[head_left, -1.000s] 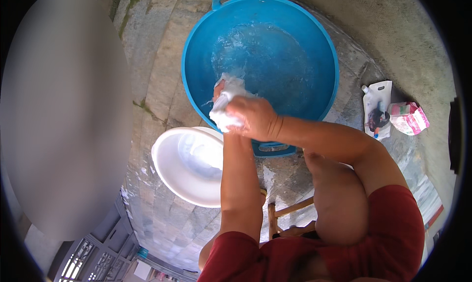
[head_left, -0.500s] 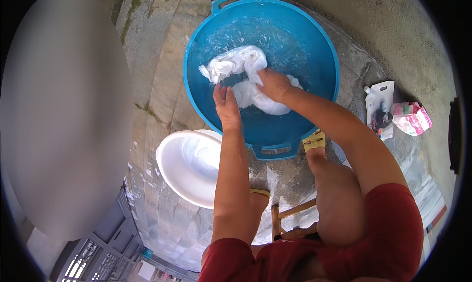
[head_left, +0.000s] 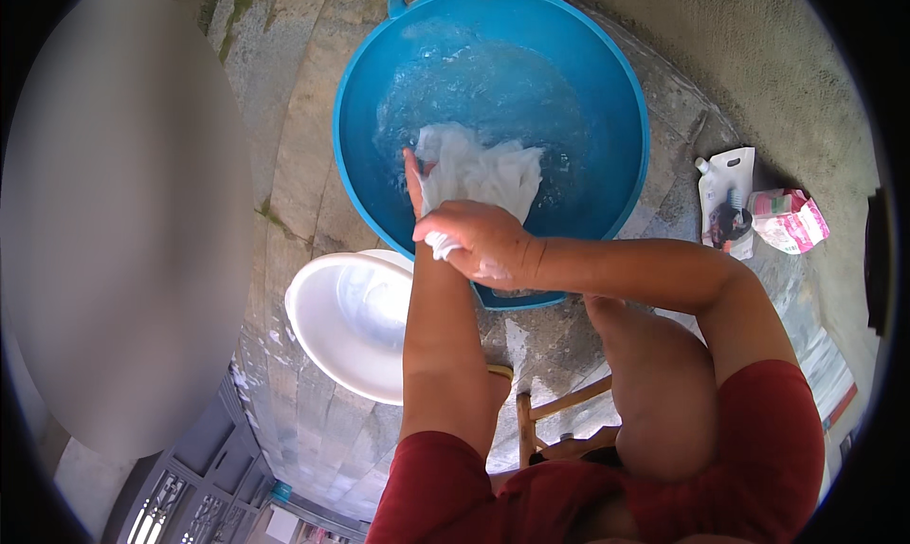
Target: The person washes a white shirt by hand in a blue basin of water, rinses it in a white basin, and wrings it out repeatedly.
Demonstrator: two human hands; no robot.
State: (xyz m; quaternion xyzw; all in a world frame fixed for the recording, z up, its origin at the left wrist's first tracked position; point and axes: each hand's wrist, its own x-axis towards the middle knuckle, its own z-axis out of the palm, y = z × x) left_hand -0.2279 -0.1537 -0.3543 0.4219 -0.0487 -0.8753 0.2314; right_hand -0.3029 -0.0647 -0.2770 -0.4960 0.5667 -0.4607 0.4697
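Head view — right hand (head_left: pixel 481 244) clenches white cloth (head_left: pixel 485 176) spread ahead — left hand (head_left: pixel 413 179), hold unclear.

1. The bare right hand (head_left: pixel 485 236) grips a crumpled white fabric cloth (head_left: pixel 488 179) over the large, round, blue plastic tub (head_left: pixel 618 146) of water.
2. The bare left hand (head_left: pixel 411 172), partly hidden, touches the cloth's left edge.
3. A round white plastic basin (head_left: pixel 311 324) sits just beside the tub.
4. A white spouted pouch (head_left: pixel 718 186) lies beside a pink-and-white bag (head_left: pixel 796 229).

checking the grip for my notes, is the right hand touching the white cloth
Touching: the head view shows the right hand closed around part of the white cloth.
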